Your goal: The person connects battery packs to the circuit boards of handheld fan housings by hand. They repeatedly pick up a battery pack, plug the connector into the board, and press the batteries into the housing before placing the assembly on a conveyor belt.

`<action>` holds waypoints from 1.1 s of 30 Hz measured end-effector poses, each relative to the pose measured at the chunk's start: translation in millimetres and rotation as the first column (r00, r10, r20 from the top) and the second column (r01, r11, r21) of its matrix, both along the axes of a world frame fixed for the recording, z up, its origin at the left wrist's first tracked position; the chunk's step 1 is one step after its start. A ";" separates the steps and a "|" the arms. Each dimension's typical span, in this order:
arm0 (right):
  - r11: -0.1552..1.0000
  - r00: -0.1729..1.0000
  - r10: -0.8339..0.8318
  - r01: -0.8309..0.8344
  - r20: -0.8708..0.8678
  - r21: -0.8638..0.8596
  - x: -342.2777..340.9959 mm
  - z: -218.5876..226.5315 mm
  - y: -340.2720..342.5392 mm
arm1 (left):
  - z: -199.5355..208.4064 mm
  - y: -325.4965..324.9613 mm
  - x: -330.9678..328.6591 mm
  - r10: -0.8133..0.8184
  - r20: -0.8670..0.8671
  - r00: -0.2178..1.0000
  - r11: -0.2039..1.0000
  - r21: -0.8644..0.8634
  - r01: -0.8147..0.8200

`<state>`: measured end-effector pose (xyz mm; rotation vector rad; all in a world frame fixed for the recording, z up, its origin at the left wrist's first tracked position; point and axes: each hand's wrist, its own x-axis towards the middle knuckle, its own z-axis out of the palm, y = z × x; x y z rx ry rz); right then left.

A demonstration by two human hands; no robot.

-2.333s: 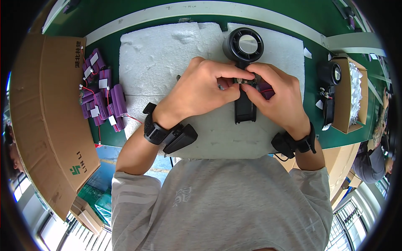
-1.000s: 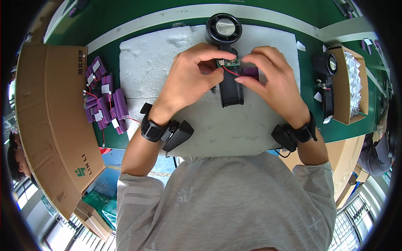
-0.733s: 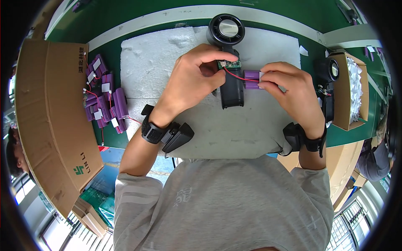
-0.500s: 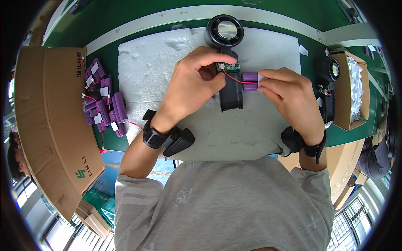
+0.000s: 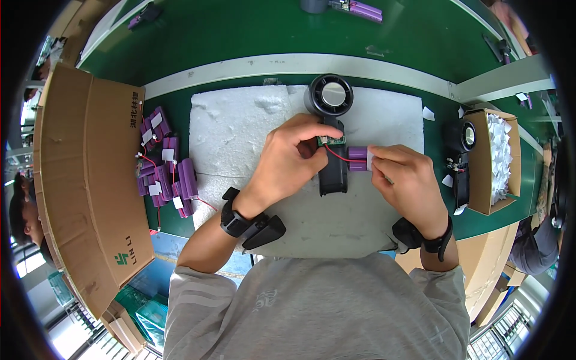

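A black handheld fan [image 5: 333,177] lies on the foam sheet with its round head away from me and its handle open. My left hand [image 5: 285,161] is closed around the upper handle, thumb and forefinger on either side of a green circuit board [image 5: 332,141]. A red wire runs from the board toward a purple battery pack [image 5: 357,153] beside the handle. My right hand [image 5: 410,183] pinches the pack's right end, where a white label [image 5: 369,159] shows. The fingertips partly cover that end. Black straps with dark modules sit on both wrists.
White foam sheet [image 5: 237,120] lies under the work. Several purple battery packs [image 5: 165,159] with wires lie at left beside a large cardboard box [image 5: 90,180]. Another black fan [image 5: 460,138] and a carton of white pieces [image 5: 517,162] stand at right. A white rail [image 5: 240,72] crosses behind.
The whole scene sits lower in the picture, bringing more of the green table behind the rail into view. Both hands keep their holds on the fan and the battery pack.
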<state>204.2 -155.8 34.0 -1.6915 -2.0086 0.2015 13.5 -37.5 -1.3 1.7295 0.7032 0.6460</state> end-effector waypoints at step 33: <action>0.998 0.999 0.038 -0.039 -0.025 -0.041 3.9 -6.9 -0.4 | -1.3 2.3 -2.3 -0.032 -0.003 0.999 0.999 -0.012 0.032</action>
